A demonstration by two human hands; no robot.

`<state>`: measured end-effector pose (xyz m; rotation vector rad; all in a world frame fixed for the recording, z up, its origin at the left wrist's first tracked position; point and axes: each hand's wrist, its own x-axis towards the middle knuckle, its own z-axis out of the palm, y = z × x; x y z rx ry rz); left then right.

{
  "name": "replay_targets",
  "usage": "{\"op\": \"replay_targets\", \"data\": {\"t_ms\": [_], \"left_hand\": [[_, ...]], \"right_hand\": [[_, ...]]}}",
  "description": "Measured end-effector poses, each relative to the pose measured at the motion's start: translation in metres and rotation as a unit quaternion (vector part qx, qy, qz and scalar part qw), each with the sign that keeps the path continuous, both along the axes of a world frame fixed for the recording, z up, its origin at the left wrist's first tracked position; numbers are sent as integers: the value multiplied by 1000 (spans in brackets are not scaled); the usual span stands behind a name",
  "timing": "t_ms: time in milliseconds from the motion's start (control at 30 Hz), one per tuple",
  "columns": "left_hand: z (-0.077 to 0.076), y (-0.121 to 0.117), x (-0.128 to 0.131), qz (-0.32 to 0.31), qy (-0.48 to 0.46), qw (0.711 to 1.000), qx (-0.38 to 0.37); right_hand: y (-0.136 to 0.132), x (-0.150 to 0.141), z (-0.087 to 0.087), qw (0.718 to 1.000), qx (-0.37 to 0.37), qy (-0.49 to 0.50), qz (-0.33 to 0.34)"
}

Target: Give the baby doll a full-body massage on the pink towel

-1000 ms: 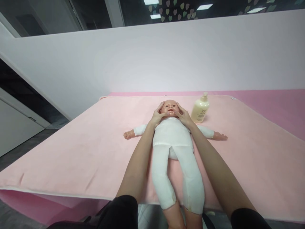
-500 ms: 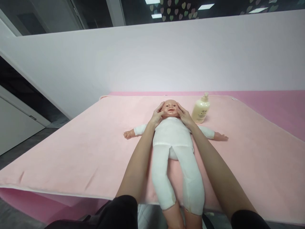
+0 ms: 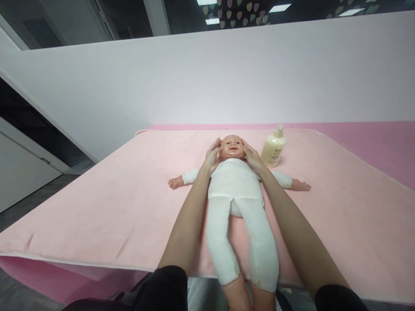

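A baby doll (image 3: 235,179) in white cloth lies face up, its arms spread wide and its feet towards me. Against the left side of its head rests my left hand (image 3: 212,156), fingers stretched out and pointing up. My right hand (image 3: 253,157) lies the same way along the right side, fingertips at the temple. Neither hand is closed around anything; the doll's face shows between them. Just right of my right hand stands a pale yellow pump bottle (image 3: 272,149), upright, with dark print on its front.
A pink towel (image 3: 97,207) covers the table under the doll, its near edge hanging over. Behind the table rises a white wall (image 3: 207,82) with dark windows above. A door (image 3: 29,164) is at the far left. The doll's lower legs reach past the table's front edge.
Both thumbs have slid outward from the doll's cheeks to the sides of its face, and the hands have moved slightly apart. The doll and the bottle have stayed in place.
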<state>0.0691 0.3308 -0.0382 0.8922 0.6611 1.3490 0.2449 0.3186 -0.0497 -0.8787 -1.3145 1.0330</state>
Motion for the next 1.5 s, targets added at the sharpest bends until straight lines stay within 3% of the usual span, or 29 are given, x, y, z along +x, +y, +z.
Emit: {"op": "replay_targets", "data": {"t_ms": [200, 300, 367, 433, 533, 600, 667, 767, 833, 900, 1000, 1133, 1300, 1400, 1500], "left_hand": [[-1, 1, 2, 7, 11, 1000, 4], [0, 1, 5, 31, 16, 999, -23], [3, 2, 5, 81, 52, 995, -25], [11, 3, 3, 153, 86, 984, -11], [34, 2, -5, 223, 58, 973, 19], [58, -4, -7, 221, 2, 974, 42], [86, -16, -3, 170, -53, 982, 66], [117, -41, 24, 60, -88, 992, 71], [123, -57, 51, -20, -69, 996, 58], [115, -69, 78, -111, -30, 993, 30], [90, -78, 110, -216, 19, 975, -44], [72, -74, 126, -262, 56, 954, -133], [88, -48, 121, -266, -32, 955, -128], [92, -35, 120, -311, -58, 940, -129], [90, -28, 123, -342, -52, 929, -131]], "right_hand": [[1, 0, -6, 999, -6, 34, 18], [-2, 1, 2, 1000, -17, 12, -3], [-5, 4, 20, 996, -12, -50, -68], [-10, 10, 48, 983, 7, -107, -147], [-25, 27, 100, 980, 111, -43, -162], [-36, 43, 126, 959, 209, 1, -193], [-42, 61, 137, 929, 265, 31, -257], [-38, 85, 128, 903, 239, 26, -356], [-29, 96, 115, 903, 191, 13, -384], [-21, 103, 104, 906, 170, 4, -388], [-13, 107, 97, 904, 186, -11, -384], [-14, 104, 101, 895, 212, -82, -383], [-13, 92, 110, 872, 248, -172, -386], [-3, 88, 99, 892, 225, -139, -367], [8, 85, 81, 923, 196, -26, -331]]}}
